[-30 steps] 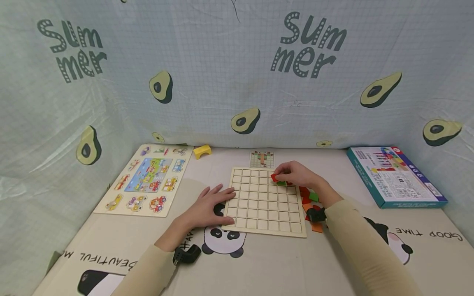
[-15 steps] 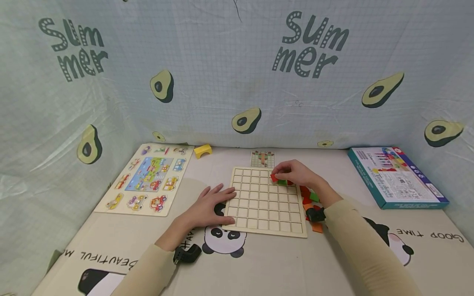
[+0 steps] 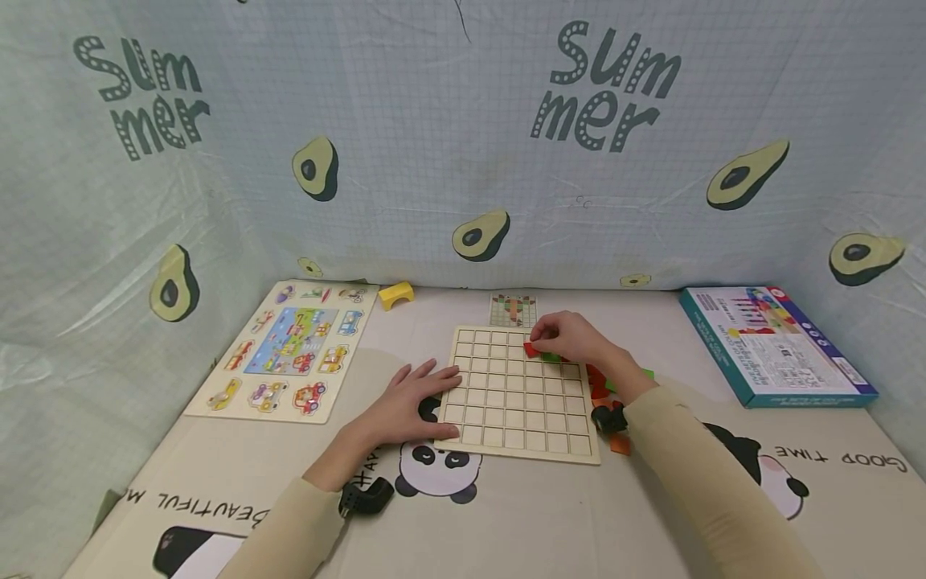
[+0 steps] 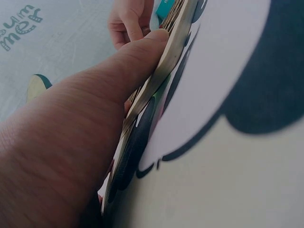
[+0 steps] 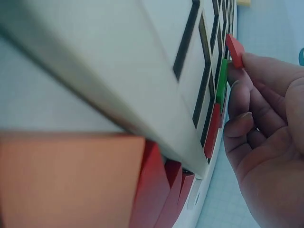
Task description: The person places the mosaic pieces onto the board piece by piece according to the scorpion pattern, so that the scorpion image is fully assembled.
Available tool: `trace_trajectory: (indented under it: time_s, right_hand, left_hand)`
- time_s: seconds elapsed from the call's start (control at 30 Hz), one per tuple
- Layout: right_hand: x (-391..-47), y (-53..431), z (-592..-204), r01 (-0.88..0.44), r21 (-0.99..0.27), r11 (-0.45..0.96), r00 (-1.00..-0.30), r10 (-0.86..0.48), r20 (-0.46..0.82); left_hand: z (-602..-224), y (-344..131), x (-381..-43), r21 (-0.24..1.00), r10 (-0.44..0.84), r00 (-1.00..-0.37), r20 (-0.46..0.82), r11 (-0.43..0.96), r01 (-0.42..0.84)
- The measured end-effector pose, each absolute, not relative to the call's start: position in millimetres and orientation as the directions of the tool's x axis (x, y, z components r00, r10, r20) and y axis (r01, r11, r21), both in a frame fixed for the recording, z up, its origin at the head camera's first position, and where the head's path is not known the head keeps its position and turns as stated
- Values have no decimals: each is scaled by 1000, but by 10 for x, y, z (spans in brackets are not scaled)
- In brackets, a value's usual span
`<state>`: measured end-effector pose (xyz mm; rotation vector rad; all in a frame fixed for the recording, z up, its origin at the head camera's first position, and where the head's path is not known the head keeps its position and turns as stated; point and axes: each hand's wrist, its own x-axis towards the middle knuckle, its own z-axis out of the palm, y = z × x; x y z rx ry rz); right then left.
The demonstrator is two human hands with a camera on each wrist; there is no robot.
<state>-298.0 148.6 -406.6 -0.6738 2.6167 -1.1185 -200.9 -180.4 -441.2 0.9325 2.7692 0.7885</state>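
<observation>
A pale wooden grid board point(image 3: 506, 414) lies flat in the middle of the table. My left hand point(image 3: 408, 404) rests on its left edge, fingers spread and thumb near the front left corner. With thumb and fingertips my right hand point(image 3: 573, 339) pinches a small red tile point(image 5: 236, 51) low over the upper right part of the board. Just right of that piece a green tile point(image 5: 222, 80) sits in the grid. Another red tile point(image 5: 212, 130) follows nearer the board's right edge, hidden in the head view by the right hand.
Loose red tiles point(image 3: 597, 381) and an orange tile point(image 3: 619, 444) lie along the board's right side. A pattern card point(image 3: 513, 310) is behind the board. A picture puzzle point(image 3: 289, 354) and yellow arch block point(image 3: 395, 296) stand left, a teal box point(image 3: 774, 346) right.
My right hand has shifted slightly, and the red tile it pinches has come a little left and lower toward the grid. A loose green tile now shows beyond the right wrist. The left hand stays put.
</observation>
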Motion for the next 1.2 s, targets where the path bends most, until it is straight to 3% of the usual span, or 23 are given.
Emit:
trace_trajectory:
  time_s: [0.7, 1.0, 1.2]
  right_hand:
    - [-3000, 1497, -4067, -333, -722, 606, -830, -552, -80]
    - [-2997, 1476, -4039, -336, -711, 618, -836, -544, -77]
    - [-3029, 1589, -4011, -267, -759, 594, -875, -480, -68]
  left_hand:
    - [-4419, -1800, -2008, 502, 591, -804, 59, 679, 536]
    - [-4402, -1795, -2007, 505, 591, -805, 55, 679, 533]
    - [-4402, -1798, -2000, 512, 591, -804, 58, 674, 533]
